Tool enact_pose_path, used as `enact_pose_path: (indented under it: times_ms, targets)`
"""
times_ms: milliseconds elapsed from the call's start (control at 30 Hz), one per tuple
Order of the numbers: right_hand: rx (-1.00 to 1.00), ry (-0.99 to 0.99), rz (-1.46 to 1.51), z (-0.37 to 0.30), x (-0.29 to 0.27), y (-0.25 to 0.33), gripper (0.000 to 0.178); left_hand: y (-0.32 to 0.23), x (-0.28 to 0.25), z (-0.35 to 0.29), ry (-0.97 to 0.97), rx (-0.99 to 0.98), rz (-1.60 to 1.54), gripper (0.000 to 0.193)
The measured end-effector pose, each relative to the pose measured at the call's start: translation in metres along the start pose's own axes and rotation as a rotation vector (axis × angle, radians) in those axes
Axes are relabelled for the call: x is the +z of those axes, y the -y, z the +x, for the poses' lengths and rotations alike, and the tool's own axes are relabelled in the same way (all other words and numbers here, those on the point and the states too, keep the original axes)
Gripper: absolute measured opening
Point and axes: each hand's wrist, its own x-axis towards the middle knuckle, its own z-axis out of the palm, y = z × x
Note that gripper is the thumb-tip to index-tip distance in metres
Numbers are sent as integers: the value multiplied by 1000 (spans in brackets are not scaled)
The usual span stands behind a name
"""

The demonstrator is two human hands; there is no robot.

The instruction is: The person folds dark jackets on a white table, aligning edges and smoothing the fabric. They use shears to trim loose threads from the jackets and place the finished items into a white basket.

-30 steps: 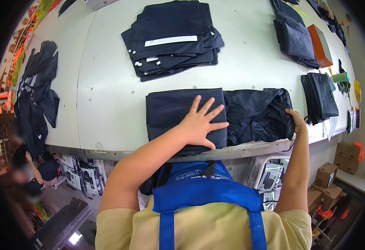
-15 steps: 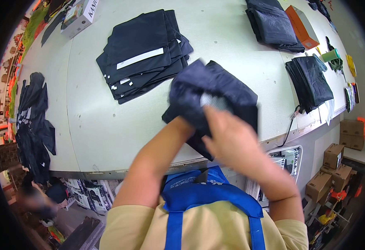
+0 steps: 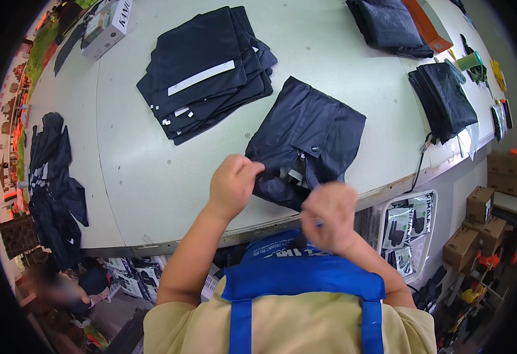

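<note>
A folded dark navy garment (image 3: 329, 127) lies on the table in front of me, showing a zip and a round snap button. Its near side gapes, with mesh and a white label (image 3: 295, 175) visible inside. My left hand (image 3: 230, 187) pinches the garment's left edge between thumb and fingers. Close to its near right edge, my right hand (image 3: 331, 217) is curled and somewhat blurred; what its fingers hold cannot be made out. Beyond the garment, to the left, rests a fanned stack of dark folded pieces (image 3: 202, 44) with white labels.
Dark garments (image 3: 52, 177) drape over the table's left end. Folded dark garments (image 3: 388, 26) sit beside an orange box (image 3: 426, 26); another dark pile (image 3: 444, 106) lies nearer at the right. Below are a white basket (image 3: 426, 248) of packages and cardboard boxes (image 3: 462, 239). A person (image 3: 64, 289) is at lower left.
The garment was bunched around my left hand and lifted; now it lies flatter with its snap and zip showing. My left hand has come out to its left edge, my right hand nearer to me.
</note>
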Motion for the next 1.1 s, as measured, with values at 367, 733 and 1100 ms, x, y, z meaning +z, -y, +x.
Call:
enact_pose_path:
  times_ms: [367,733,1100]
  targets:
    - [395,309,151,-29,15,-5,43,-7,-19,7,177,134,-68,32]
    - [713,-168,37,6,-20,-77,22,-30,1,19,-27,163,-72,28]
    - [1273,-143,-1094,-141,-133,-344,73,-29,4,16,-3,12,-139,28]
